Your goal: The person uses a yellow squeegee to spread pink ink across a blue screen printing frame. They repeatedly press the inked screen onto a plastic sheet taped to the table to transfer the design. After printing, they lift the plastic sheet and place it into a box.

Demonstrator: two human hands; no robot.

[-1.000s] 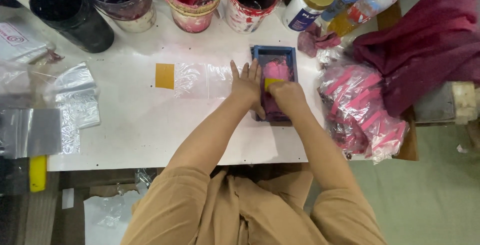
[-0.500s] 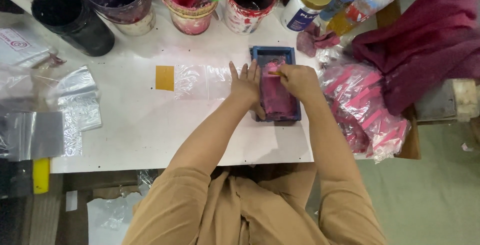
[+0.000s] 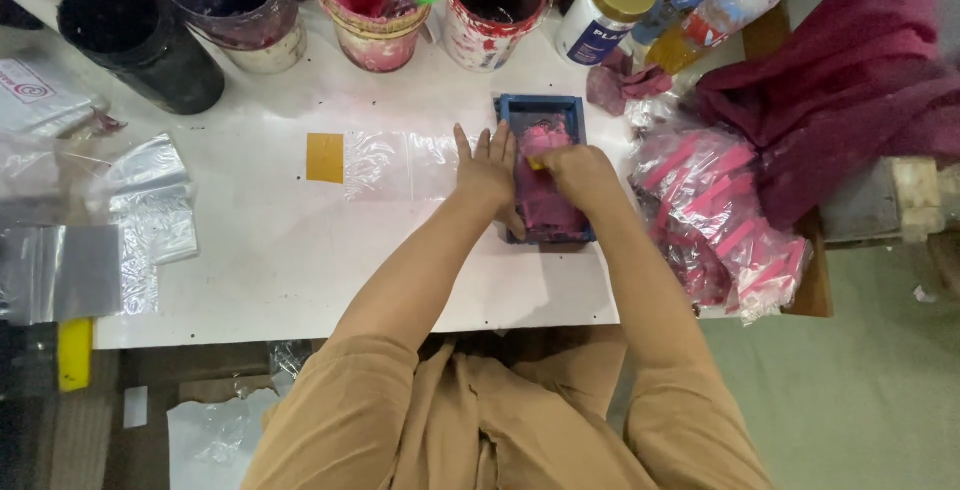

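A small blue-framed printing screen (image 3: pixel 540 105) smeared with pink ink lies on the white table (image 3: pixel 300 260). My left hand (image 3: pixel 487 170) rests flat on the frame's left edge, fingers spread. My right hand (image 3: pixel 578 168) is closed over a small yellowish squeegee (image 3: pixel 536 163) on the mesh, around the middle of the screen. A clear plastic bag (image 3: pixel 400 165) with a yellow patch (image 3: pixel 325 158) lies just left of the frame, partly under my left hand.
Ink tubs line the back edge: a black bucket (image 3: pixel 140 45), a pink tub (image 3: pixel 375 10) with a green spatula, and a red one (image 3: pixel 495 5). A jar (image 3: pixel 605 5) and bottles (image 3: pixel 720 5) stand behind. Pink-printed bags (image 3: pixel 715 210) and maroon cloth (image 3: pixel 850 80) lie right, silver bags (image 3: pixel 150 210) left.
My right hand has slid with the squeegee from the near end of the screen toward its far end. My left hand stays on the frame's left edge.
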